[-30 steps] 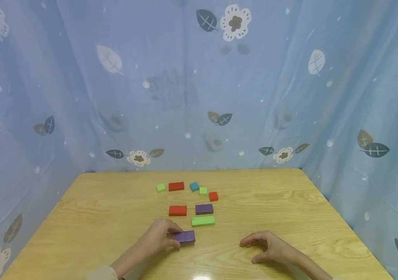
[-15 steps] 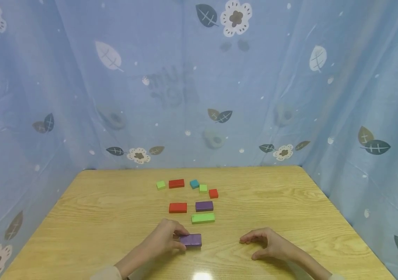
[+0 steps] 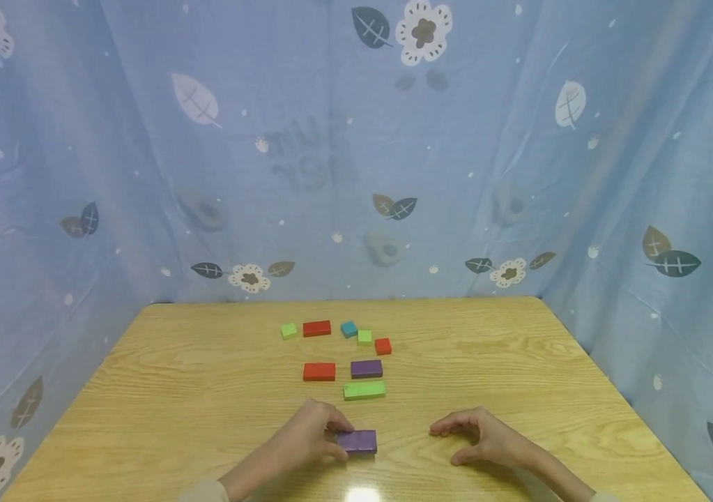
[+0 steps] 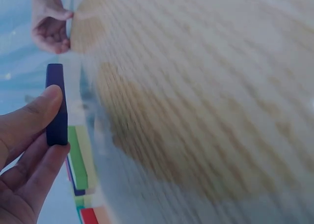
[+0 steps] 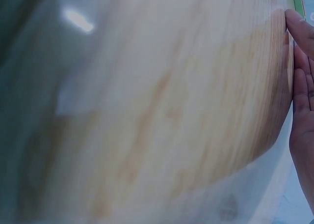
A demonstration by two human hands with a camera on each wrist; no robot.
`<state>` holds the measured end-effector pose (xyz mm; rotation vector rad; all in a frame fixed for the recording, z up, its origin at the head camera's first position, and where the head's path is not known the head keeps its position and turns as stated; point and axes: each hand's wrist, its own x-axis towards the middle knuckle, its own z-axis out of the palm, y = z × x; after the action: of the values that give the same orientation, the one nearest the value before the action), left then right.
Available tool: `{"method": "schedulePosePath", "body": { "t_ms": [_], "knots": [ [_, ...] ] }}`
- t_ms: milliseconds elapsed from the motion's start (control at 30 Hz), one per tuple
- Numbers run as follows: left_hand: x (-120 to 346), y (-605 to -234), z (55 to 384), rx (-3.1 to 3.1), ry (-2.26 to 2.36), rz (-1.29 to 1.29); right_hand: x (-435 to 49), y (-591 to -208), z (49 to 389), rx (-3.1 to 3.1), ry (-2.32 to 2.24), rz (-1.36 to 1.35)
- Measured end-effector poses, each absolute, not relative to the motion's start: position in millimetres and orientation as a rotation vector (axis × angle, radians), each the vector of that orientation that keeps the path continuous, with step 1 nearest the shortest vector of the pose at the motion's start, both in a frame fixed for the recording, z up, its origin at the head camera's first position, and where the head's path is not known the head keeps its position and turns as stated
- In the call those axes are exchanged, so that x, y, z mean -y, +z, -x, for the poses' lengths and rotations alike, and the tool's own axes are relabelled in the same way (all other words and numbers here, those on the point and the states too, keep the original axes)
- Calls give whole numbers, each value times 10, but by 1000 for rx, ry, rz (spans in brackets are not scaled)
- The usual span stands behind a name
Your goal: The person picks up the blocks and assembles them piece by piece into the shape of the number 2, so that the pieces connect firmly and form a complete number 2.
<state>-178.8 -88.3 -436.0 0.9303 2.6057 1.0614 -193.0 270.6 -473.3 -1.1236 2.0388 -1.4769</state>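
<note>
My left hand point(image 3: 309, 436) pinches a purple rectangular block point(image 3: 362, 441) by its left end, low over the near middle of the table. In the left wrist view the thumb presses one long edge of that purple block point(image 4: 57, 103) and fingertips the opposite one. Whether the block touches the wood I cannot tell. To its right, my right hand point(image 3: 488, 440) rests by the tabletop with loosely curved fingers and holds nothing; its thumb and fingers stand apart. Just beyond the held block lies a long green block point(image 3: 364, 391), with another purple block point(image 3: 366, 369) behind it.
On the wooden table point(image 3: 205, 390) lie a red block point(image 3: 319, 372), a darker red block point(image 3: 316, 328), light green cubes point(image 3: 289, 331), a blue cube point(image 3: 348, 329) and a red cube point(image 3: 383, 346). A patterned blue curtain point(image 3: 331, 174) surrounds the far edge and sides.
My left hand has carried the purple block rightward and a little nearer to me. The right hand stays in place, and the other blocks have not been moved.
</note>
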Motion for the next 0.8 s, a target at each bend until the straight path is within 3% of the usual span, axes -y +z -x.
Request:
{"method": "schedulePosePath", "body": {
  "t_ms": [800],
  "knots": [
    [790, -4497, 1730, -2615, 1007, -980, -2693, -4734, 1940, -2062, -1445, 1131]
  ]
}}
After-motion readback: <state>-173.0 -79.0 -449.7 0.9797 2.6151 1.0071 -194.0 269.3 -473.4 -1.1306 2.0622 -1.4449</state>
